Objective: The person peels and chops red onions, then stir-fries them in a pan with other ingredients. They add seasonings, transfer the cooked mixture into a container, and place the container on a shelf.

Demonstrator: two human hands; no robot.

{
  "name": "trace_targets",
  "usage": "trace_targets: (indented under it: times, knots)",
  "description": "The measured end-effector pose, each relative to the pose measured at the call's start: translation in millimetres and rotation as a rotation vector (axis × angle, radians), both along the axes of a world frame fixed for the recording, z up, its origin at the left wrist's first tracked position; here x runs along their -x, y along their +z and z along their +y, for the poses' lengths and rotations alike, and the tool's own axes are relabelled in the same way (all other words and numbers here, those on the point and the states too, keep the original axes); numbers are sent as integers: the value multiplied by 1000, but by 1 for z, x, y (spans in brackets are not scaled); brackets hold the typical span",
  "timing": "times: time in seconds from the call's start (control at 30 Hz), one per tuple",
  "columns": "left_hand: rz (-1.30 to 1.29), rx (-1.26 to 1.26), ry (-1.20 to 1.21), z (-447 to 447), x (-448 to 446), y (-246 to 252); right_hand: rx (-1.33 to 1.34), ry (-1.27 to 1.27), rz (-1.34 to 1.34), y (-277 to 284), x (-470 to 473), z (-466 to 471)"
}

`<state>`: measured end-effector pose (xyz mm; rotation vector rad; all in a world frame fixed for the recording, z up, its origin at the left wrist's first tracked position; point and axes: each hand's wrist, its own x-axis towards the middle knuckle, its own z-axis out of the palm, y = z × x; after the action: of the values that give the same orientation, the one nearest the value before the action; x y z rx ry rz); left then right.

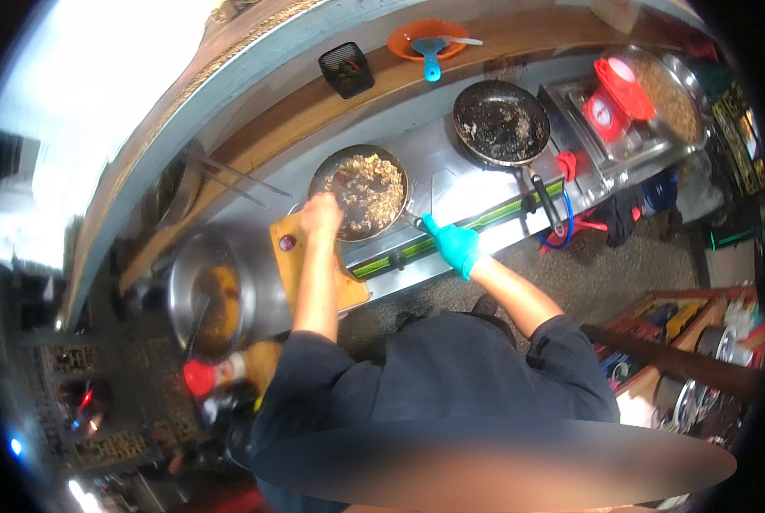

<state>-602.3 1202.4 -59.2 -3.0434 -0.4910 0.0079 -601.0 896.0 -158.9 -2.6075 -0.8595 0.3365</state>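
Note:
A dark frying pan [342,168] stands on the steel stove top and holds chopped, browned food [382,186] spread in loose pieces. My right hand [456,247], in a teal glove, is around the pan's short visible handle [413,220]. Bare and with curled fingers, my left hand [322,217] is over the pan's near left rim. Whether a utensil is in its grip is hidden. Beneath my left forearm lies a wooden cutting board [350,290], with a cut piece of red onion [287,242] on it.
At right is a second, greasy frying pan [501,122], its handle jutting past the stove's front edge. Beyond it stands a red kitchen scale [607,115]. A steel wok [180,282] with orange liquid and a ladle sits left. An orange bowl [398,42] and black basket [350,83] occupy the ledge.

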Motion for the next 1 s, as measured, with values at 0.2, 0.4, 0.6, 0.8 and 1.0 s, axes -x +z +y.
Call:
trace_targets:
  times: [0.2,0.4,0.6,0.8,1.0]
  knots:
    - [-7,192,145,10,-12,-14,-14,-23,11,-5,12,7]
    - [107,126,-300,-4,-1,15,27,-24,126,6,11,7]
    - [30,108,-140,20,-36,31,48,53,1,18,7,2]
    - [230,38,-360,-8,0,31,84,52,81,27,1,0]
    - [59,-277,-508,29,-28,31,55,104,108,37,0,-1]
